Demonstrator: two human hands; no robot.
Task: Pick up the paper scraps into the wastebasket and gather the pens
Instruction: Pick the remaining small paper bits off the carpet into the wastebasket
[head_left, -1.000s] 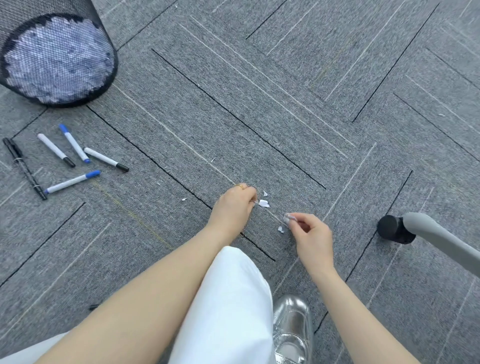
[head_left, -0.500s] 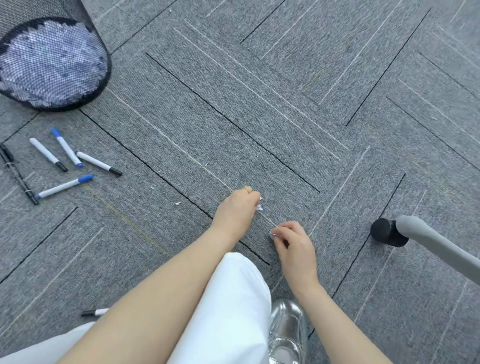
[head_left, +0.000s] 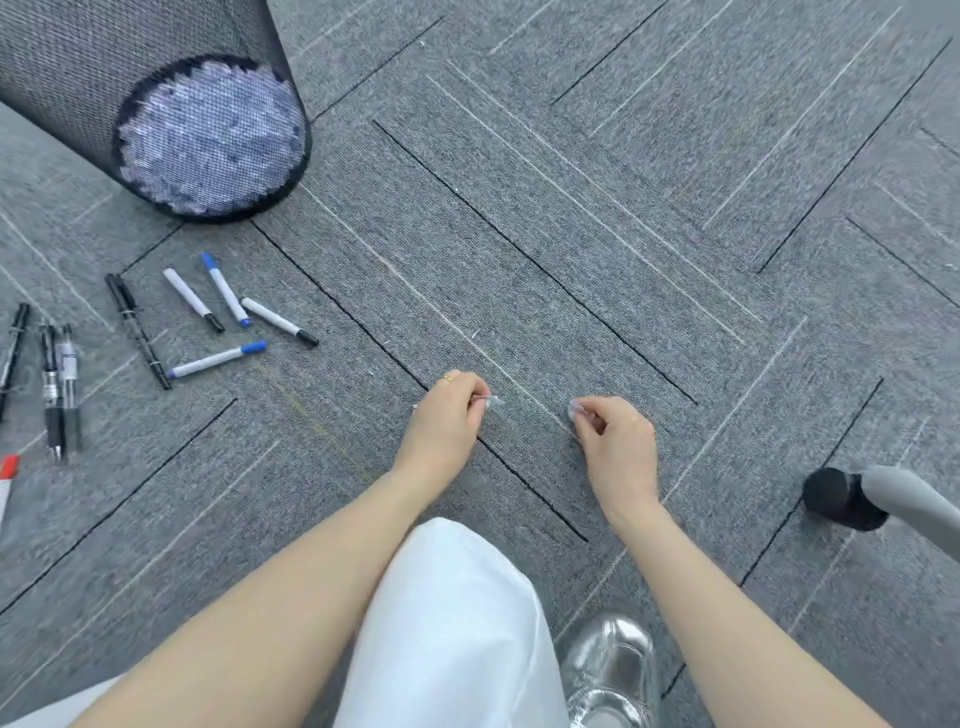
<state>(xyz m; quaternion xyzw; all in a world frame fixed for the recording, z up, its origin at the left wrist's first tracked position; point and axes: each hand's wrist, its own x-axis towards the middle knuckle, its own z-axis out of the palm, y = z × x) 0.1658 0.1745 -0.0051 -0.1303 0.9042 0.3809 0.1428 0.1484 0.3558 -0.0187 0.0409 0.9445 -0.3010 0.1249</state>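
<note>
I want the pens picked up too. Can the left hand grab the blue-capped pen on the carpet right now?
Probably not yet: the left hand already pinches a paper scrap, and the blue-capped pen lies apart, farther left. Nothing blocks the carpet between.

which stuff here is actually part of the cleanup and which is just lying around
Part of the job:
- paper scrap pinched by the left hand
- paper scrap pinched by the right hand
- mesh wastebasket, already holding scraps
- white markers on the carpet
- black pens at far left

Just lying about:
- chair leg with its caster
- silver shoe
</note>
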